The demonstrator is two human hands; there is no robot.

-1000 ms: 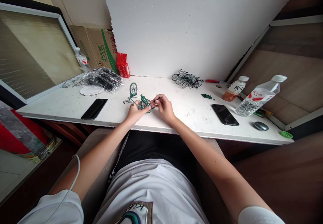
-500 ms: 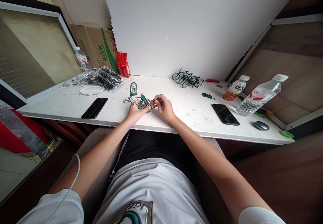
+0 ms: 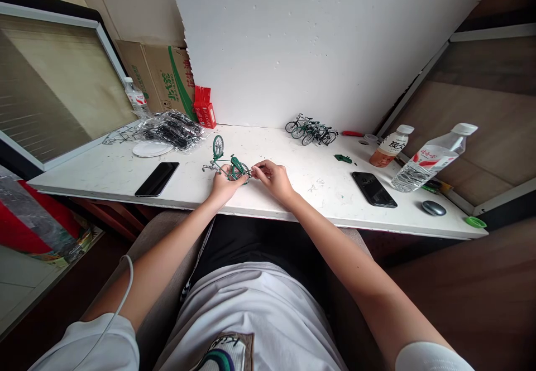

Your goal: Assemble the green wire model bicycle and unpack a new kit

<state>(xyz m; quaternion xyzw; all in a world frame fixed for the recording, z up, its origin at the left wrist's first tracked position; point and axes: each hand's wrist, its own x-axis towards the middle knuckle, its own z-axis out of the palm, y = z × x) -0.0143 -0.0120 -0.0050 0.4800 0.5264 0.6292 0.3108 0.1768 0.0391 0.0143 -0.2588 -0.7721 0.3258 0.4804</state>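
A small green model bicycle is held over the front of the white table by my left hand, thumb and fingers closed round its frame. One wheel points up at the far left end; the other lies between my hands. My right hand is pinched at the right end of the model, by that other wheel. Between its fingertips is a thin dark piece, too small to name.
Several finished-looking model bicycles stand at the back. Phones lie left and right. Bottles, a mouse and a green cap are at the right. Bagged black parts and a white disc sit at left.
The model bicycle and my left hand have shifted slightly left. My right fingertips have drawn a little away from the wheel, to the right, still pinched.
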